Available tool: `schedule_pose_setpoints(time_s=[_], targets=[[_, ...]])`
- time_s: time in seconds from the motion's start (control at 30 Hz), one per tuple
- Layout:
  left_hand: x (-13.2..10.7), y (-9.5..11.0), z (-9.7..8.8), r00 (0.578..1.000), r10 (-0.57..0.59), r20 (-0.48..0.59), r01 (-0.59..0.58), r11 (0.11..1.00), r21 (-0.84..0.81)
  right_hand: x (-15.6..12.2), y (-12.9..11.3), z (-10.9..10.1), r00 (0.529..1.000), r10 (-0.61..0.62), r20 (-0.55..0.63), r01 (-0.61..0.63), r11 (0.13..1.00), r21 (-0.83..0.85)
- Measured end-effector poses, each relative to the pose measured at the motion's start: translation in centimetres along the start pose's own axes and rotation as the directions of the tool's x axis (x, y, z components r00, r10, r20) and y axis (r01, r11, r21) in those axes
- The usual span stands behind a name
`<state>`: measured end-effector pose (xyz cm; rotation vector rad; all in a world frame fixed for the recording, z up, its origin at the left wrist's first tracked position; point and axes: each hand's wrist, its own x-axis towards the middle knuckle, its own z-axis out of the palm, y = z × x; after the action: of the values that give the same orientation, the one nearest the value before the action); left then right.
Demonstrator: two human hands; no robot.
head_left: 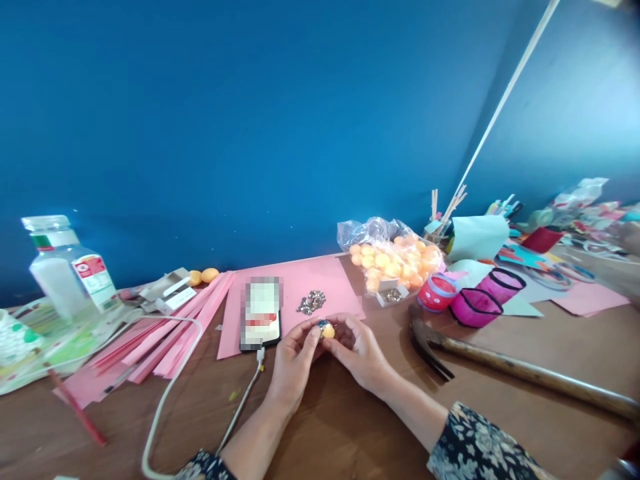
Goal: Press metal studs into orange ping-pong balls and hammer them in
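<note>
My left hand (295,353) and my right hand (359,350) meet over the table, fingers closed around a small orange ball (328,331) that looks like a ping-pong ball. Part of the ball is covered by something shiny and silver, near my left thumb. Just beyond my fingers, a heap of small shiny metal pieces, apparently thumbtacks (311,303), lies on a pink paper sheet (295,279). A phone (270,327) with a cable plugged in rests on the same sheet, left of the heap. Fingers hide much of the ball.
A clear bag of orange balls (393,260) and a small open box (391,293) stand behind my right hand. On the right lies a hammer (500,363) beside magenta cups (476,308). Pink paper strips (185,327), a white cable (167,390) and a bottle (65,273) are leftward.
</note>
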<state>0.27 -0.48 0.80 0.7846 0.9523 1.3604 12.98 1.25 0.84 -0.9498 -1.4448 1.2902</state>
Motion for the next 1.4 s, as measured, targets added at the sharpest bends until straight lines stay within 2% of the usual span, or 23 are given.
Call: schedule_pose_setpoints(time_s=[0.17,0.23,0.3,0.37,0.43,0.5,0.63,0.73,0.83,0.97,1.03,1.13,1.17,1.27,1.4], targets=[[0.0,0.0,0.0,1.0,0.018,0.017,-0.018,1.0,0.011,0.3,-0.4,-0.9,0.999,-0.027,0.024,0.029,0.997,-0.065],[-0.1,0.1,0.0,1.0,0.019,-0.012,-0.019,0.999,0.027,1.0,-0.6,-1.7,0.999,-0.037,-0.02,0.035,0.995,-0.098],[-0.2,0.2,0.0,1.0,0.012,-0.018,-0.011,0.998,0.068,2.1,-0.8,-2.4,0.994,-0.058,-0.094,0.037,0.977,-0.211],[-0.4,0.2,0.0,1.0,0.016,0.014,-0.018,0.992,0.127,3.5,-0.9,-2.8,0.995,-0.076,-0.071,0.034,0.885,-0.465],[-0.5,0.2,0.0,0.998,0.033,0.059,-0.043,0.983,0.179,4.8,-0.9,-2.9,0.998,-0.056,-0.016,0.027,0.691,-0.723],[-0.6,0.1,-0.1,0.994,0.058,0.088,-0.075,0.976,0.202,5.9,-0.9,-2.7,0.999,-0.054,-0.004,0.028,0.581,-0.813],[-0.4,-0.1,-0.2,0.992,0.087,0.087,-0.101,0.979,0.176,7.4,-0.5,-1.5,0.997,-0.075,-0.012,0.029,0.513,-0.858],[-0.2,-0.1,-0.3,0.993,0.094,0.071,-0.105,0.982,0.156,8.2,0.1,-1.0,0.997,-0.066,-0.025,0.012,0.501,-0.866],[-0.2,0.0,-0.2,0.994,0.087,0.068,-0.097,0.984,0.147,8.5,0.4,-1.0,0.997,-0.074,-0.036,0.007,0.52,-0.854],[-0.3,0.1,-0.2,0.995,0.08,0.055,-0.086,0.987,0.132,8.0,-0.2,-1.4,0.992,-0.11,-0.054,0.022,0.589,-0.808],[-0.3,0.1,-0.2,0.997,0.069,0.04,-0.074,0.99,0.118,7.2,-0.8,-1.7,0.991,-0.122,-0.05,0.045,0.671,-0.74],[-0.1,-0.1,-0.2,0.999,0.053,0.01,-0.054,0.996,0.067,5.3,-1.4,-1.8,0.99,-0.128,-0.067,0.084,0.889,-0.451],[0.0,-0.1,-0.2,0.999,0.048,0.003,-0.048,0.998,0.043,4.6,-1.5,-1.8,0.989,-0.118,-0.085,0.082,0.934,-0.348],[0.2,-0.3,-0.3,0.999,0.037,-0.015,-0.037,0.999,-0.039,2.6,-1.6,-1.6,0.992,-0.015,-0.128,-0.003,0.99,-0.139],[0.2,-0.4,-0.4,0.999,0.017,-0.046,-0.024,0.989,-0.148,1.3,-1.3,-1.1,0.982,0.136,-0.135,-0.126,0.989,0.075]])
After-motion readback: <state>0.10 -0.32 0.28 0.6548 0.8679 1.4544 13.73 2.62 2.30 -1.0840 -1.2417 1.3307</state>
